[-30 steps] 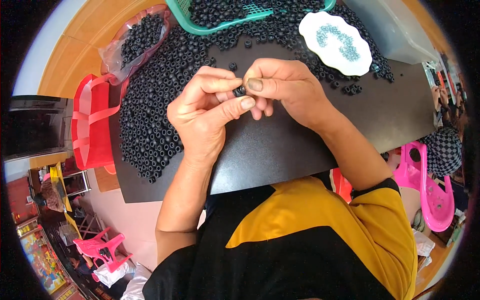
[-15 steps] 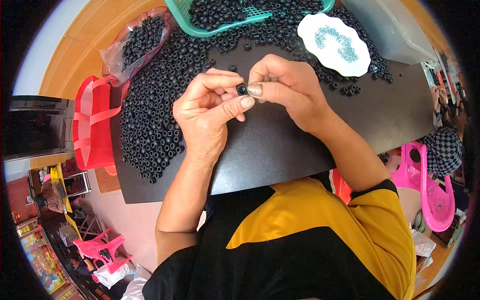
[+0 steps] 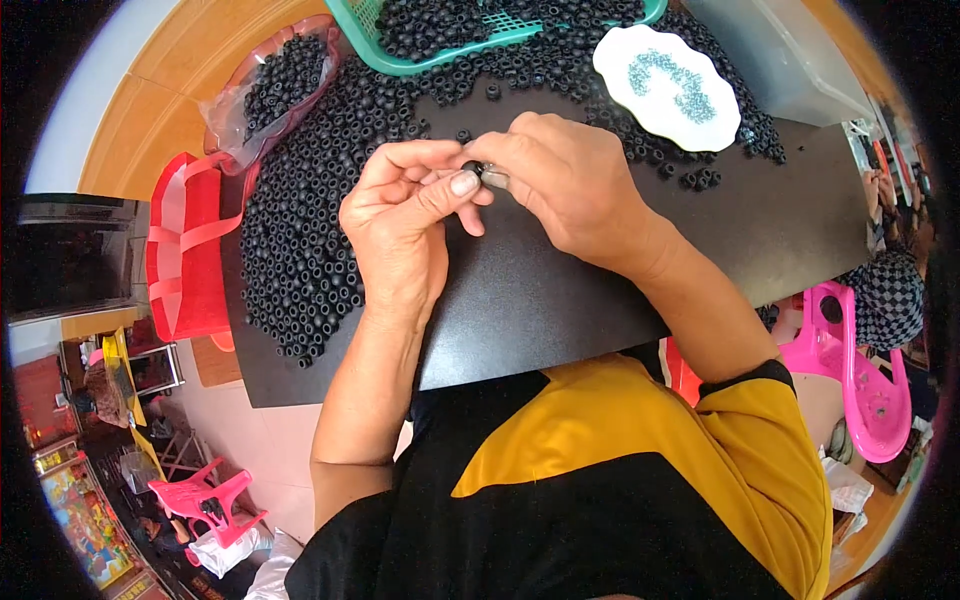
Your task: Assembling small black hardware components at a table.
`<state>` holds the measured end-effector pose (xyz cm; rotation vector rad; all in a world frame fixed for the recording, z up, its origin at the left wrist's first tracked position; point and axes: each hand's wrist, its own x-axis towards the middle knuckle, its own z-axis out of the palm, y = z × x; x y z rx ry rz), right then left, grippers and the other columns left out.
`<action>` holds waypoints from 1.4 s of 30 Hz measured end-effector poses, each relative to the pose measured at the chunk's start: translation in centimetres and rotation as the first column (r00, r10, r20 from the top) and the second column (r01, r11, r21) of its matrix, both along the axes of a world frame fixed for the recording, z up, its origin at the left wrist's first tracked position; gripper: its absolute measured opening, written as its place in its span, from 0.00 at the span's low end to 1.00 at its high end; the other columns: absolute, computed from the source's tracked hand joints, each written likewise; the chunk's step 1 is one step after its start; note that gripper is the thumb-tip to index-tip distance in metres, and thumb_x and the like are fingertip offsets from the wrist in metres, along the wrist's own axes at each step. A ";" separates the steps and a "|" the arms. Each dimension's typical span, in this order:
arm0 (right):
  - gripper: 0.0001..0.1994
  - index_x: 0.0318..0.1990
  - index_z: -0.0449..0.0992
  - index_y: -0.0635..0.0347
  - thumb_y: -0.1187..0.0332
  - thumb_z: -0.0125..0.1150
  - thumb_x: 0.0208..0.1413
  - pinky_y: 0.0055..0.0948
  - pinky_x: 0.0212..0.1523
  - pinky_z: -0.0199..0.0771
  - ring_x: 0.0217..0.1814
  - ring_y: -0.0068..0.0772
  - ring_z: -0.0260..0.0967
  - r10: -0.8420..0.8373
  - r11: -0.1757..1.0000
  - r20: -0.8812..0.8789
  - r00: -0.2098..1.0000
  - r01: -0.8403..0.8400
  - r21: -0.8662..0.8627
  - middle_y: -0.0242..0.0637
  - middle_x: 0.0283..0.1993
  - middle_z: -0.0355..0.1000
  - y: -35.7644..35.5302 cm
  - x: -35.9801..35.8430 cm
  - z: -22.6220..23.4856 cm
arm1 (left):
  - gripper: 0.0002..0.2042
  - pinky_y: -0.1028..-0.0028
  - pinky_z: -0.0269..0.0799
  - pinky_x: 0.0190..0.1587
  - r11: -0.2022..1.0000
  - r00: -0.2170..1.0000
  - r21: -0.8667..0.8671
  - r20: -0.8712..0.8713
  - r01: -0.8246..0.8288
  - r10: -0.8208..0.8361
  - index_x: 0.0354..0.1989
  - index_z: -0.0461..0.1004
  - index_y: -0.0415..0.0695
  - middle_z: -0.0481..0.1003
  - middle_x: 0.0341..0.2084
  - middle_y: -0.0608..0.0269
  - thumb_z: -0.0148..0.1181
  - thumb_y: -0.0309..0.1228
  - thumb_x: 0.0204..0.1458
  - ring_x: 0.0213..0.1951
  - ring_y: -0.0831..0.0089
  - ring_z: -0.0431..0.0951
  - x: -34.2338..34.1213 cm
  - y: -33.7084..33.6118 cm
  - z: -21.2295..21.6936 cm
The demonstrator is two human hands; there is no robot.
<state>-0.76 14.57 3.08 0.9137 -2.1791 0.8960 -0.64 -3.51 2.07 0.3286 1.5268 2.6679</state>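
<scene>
Between the thumb and forefinger of my left hand [image 3: 405, 205] is a small black bead-like piece [image 3: 473, 168], partly covered by the fingertips. My right hand [image 3: 570, 185] meets it from the right with its thumb and forefinger pinched together. Whatever the right fingers hold is hidden or too small to make out. Both hands are above the dark table [image 3: 560, 290]. Left of them spreads a large heap of similar black hollow pieces [image 3: 300, 245]. Beyond my right hand stands a white scalloped plate [image 3: 655, 125] with tiny clear bluish bits [image 3: 690, 90] on it.
At the table's far edge sits a green plastic basket [image 3: 395, 65] of black pieces. A reddish bag-lined container [image 3: 285, 85] holds more at the far left. A red bag [image 3: 185, 250] hangs by the left edge; a translucent bin [image 3: 790, 60] stands far right. Pink plastic chairs [image 3: 875, 400] flank the table.
My right hand has turned over the black piece, bringing its forefinger across to my left fingertips. The left thumb has shifted up, and the piece's hole no longer shows.
</scene>
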 end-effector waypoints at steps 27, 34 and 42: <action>0.11 0.35 0.72 0.60 0.77 0.62 0.40 0.33 0.29 0.70 0.28 0.38 0.69 -0.123 0.987 -0.153 0.981 0.138 0.088 0.36 0.28 0.67 -1.6 0.4 -2.3 | 0.02 0.76 0.66 0.17 0.996 0.939 0.076 0.342 -0.041 0.013 0.25 0.72 0.33 0.76 0.24 0.48 0.58 0.16 0.44 0.18 0.68 0.74 -0.2 -0.1 -0.9; 0.11 0.34 0.72 0.59 0.77 0.62 0.40 0.33 0.29 0.70 0.27 0.38 0.69 -0.133 0.986 -0.165 0.977 0.148 0.080 0.35 0.28 0.67 -1.7 0.7 -2.1 | 0.05 0.81 0.61 0.16 0.912 0.968 -0.327 -0.115 -0.248 0.222 0.19 0.71 0.36 0.76 0.24 0.51 0.58 0.13 0.41 0.16 0.75 0.71 0.5 0.8 0.5; 0.04 0.37 0.75 0.63 0.75 0.58 0.53 0.30 0.33 0.72 0.31 0.38 0.73 -0.245 0.969 0.004 0.969 0.245 0.008 0.38 0.30 0.72 2.1 -2.2 -2.2 | 0.02 0.76 0.66 0.20 0.932 0.970 0.316 0.107 0.176 -0.220 0.29 0.72 0.36 0.77 0.27 0.47 0.54 0.18 0.48 0.21 0.68 0.75 -3.1 -4.5 -0.4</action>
